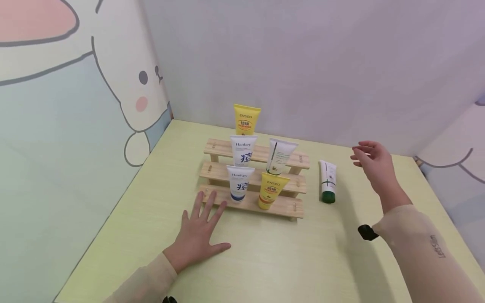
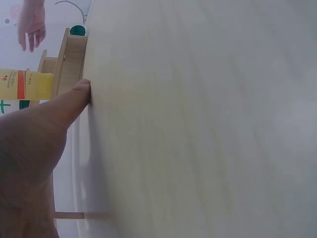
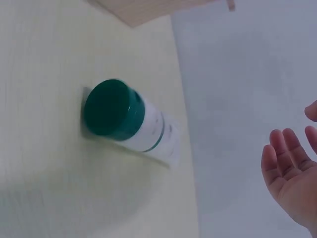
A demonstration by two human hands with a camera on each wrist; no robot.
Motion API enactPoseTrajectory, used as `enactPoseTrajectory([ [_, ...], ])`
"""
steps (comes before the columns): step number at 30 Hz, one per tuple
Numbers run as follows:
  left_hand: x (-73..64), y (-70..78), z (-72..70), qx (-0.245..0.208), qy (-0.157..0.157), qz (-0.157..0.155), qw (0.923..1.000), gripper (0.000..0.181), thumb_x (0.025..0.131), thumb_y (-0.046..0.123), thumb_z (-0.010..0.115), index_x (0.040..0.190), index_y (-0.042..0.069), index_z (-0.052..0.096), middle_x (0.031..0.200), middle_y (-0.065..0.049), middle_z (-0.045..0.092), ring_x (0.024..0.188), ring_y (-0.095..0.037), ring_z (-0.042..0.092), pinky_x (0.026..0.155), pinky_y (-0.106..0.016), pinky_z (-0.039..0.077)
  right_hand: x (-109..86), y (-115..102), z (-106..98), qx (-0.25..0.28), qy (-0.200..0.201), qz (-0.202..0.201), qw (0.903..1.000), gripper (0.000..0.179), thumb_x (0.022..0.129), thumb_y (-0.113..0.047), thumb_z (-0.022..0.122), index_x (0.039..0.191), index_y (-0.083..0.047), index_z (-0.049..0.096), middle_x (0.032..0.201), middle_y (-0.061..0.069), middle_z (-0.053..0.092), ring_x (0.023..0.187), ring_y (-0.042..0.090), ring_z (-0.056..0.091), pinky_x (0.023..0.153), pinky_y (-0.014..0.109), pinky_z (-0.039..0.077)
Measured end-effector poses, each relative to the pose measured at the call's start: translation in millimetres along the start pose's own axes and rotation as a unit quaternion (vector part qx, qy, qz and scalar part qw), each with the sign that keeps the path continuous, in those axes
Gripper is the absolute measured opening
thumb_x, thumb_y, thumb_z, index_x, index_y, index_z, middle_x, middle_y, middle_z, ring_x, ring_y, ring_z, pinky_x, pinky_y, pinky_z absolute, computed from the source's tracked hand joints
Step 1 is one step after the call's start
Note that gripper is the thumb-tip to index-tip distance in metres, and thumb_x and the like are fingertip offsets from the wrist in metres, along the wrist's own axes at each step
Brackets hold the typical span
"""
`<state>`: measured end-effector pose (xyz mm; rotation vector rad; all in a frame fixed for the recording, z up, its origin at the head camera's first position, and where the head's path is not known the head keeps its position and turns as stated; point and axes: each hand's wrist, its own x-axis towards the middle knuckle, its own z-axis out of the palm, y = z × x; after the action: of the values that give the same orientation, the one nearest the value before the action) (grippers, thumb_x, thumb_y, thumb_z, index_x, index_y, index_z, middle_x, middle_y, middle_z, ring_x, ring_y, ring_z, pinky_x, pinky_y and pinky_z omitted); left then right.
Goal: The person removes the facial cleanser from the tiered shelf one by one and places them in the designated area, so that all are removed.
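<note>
A three-step wooden rack [image 1: 250, 202] stands on the table, holding several upright squeeze tubes. On its lowest step are a white-and-blue tube [image 1: 240, 184] and a yellow tube [image 1: 272, 190]. Higher up stand another white-and-blue tube [image 1: 243, 150], a white-and-green tube [image 1: 279, 156] and, at the top, another yellow tube [image 1: 246, 119]. My left hand [image 1: 197, 237] is spread flat, its fingertips over the left end of the lowest step. My right hand [image 1: 375, 166], holding nothing, hovers with loosely bent fingers. To its left, a white tube with a green cap [image 3: 114, 110] lies on the table.
The pale yellow table [image 1: 265, 265] meets a plain wall [image 1: 310, 67] behind the rack. A wall with a cartoon drawing [image 1: 75, 147] borders the left side, and another decorated wall [image 1: 458, 185] borders the right.
</note>
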<state>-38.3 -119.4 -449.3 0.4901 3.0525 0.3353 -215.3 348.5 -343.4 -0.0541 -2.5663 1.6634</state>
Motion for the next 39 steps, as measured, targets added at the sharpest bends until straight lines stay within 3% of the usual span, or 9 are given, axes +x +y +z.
enactPoseTrajectory([
  [2, -0.4, -0.1, -0.4, 0.000, 0.000, 0.000, 1.0000, 0.109, 0.083, 0.074, 0.072, 0.168, 0.023, 0.026, 0.178, -0.014, 0.006, 0.161, -0.051, 0.005, 0.100, -0.086, 0.037, -6.3, -12, 3, 0.024, -0.005, -0.022, 0.9995, 0.016, 0.107, -0.022, 0.057, 0.119, -0.031, 0.053, 0.108, -0.022, 0.063, 0.089, -0.007, 0.068, 0.079, 0.008, 0.055],
  [6, -0.7, -0.3, 0.0, 0.002, 0.002, 0.000, 1.0000, 0.109, 0.083, 0.075, 0.071, 0.168, 0.023, 0.025, 0.178, -0.014, 0.006, 0.161, -0.050, 0.005, 0.101, -0.085, 0.038, -17.2, -40, 17, 0.053, -0.026, -0.072, 0.9957, 0.020, 0.106, -0.017, 0.060, 0.124, -0.026, 0.056, 0.112, -0.016, 0.066, 0.093, -0.001, 0.068, 0.081, 0.008, 0.055],
  [10, -1.0, -0.6, 1.0, 0.001, 0.004, 0.001, 1.0000, 0.109, 0.083, 0.075, 0.071, 0.168, 0.023, 0.025, 0.178, -0.014, 0.006, 0.161, -0.050, 0.004, 0.101, -0.085, 0.037, -23.3, -75, 38, 0.016, -0.042, -0.125, 0.9911, 0.027, 0.106, -0.018, 0.060, 0.133, -0.020, 0.056, 0.117, -0.012, 0.066, 0.099, 0.002, 0.068, 0.086, 0.010, 0.055],
  [14, -1.4, -1.2, 0.7, -0.001, 0.011, 0.001, 0.9999, 0.109, 0.083, 0.074, 0.072, 0.168, 0.023, 0.026, 0.177, -0.015, 0.007, 0.161, -0.051, 0.004, 0.101, -0.085, 0.037, -25.2, -114, 59, -0.027, -0.069, -0.154, 0.9852, 0.040, 0.106, -0.022, 0.061, 0.144, -0.014, 0.052, 0.122, -0.009, 0.066, 0.104, 0.005, 0.068, 0.090, 0.012, 0.055],
  [19, -2.3, -0.9, -0.7, -0.006, 0.019, 0.003, 0.9998, 0.109, 0.082, 0.072, 0.073, 0.167, 0.022, 0.028, 0.177, -0.016, 0.009, 0.160, -0.052, 0.005, 0.100, -0.086, 0.038, -20.9, -153, 84, -0.065, -0.126, -0.160, 0.9769, 0.050, 0.105, -0.026, 0.063, 0.151, -0.014, 0.048, 0.134, 0.005, 0.065, 0.111, 0.011, 0.067, 0.095, 0.020, 0.054],
  [27, -2.2, 2.7, 0.1, -0.003, 0.021, 0.008, 0.9997, 0.108, 0.082, 0.073, 0.073, 0.167, 0.023, 0.029, 0.177, -0.016, 0.010, 0.160, -0.051, 0.006, 0.099, -0.085, 0.039, -5.1, -191, 118, -0.137, -0.215, -0.170, 0.9519, 0.058, 0.105, -0.028, 0.063, 0.159, -0.021, 0.042, 0.149, 0.010, 0.059, 0.137, 0.029, 0.057, 0.117, 0.054, 0.044],
  [34, -1.9, 6.2, -0.6, 0.021, 0.035, 0.018, 0.9990, 0.108, 0.082, 0.074, 0.073, 0.166, 0.021, 0.031, 0.176, -0.016, 0.014, 0.160, -0.051, 0.013, 0.096, -0.082, 0.044, 7.4, -211, 138, -0.183, -0.252, -0.178, 0.9334, 0.059, 0.106, -0.025, 0.063, 0.160, -0.025, 0.041, 0.152, 0.009, 0.056, 0.140, 0.027, 0.056, 0.118, 0.053, 0.044],
  [39, -2.2, 6.6, 0.4, 0.027, 0.036, 0.016, 0.9989, 0.109, 0.082, 0.075, 0.072, 0.166, 0.022, 0.031, 0.176, -0.016, 0.014, 0.160, -0.051, 0.011, 0.097, -0.082, 0.044, 11.6, -216, 151, -0.229, -0.287, -0.174, 0.9140, 0.059, 0.106, -0.023, 0.063, 0.161, -0.025, 0.041, 0.157, 0.009, 0.053, 0.141, 0.028, 0.056, 0.117, 0.053, 0.045],
])
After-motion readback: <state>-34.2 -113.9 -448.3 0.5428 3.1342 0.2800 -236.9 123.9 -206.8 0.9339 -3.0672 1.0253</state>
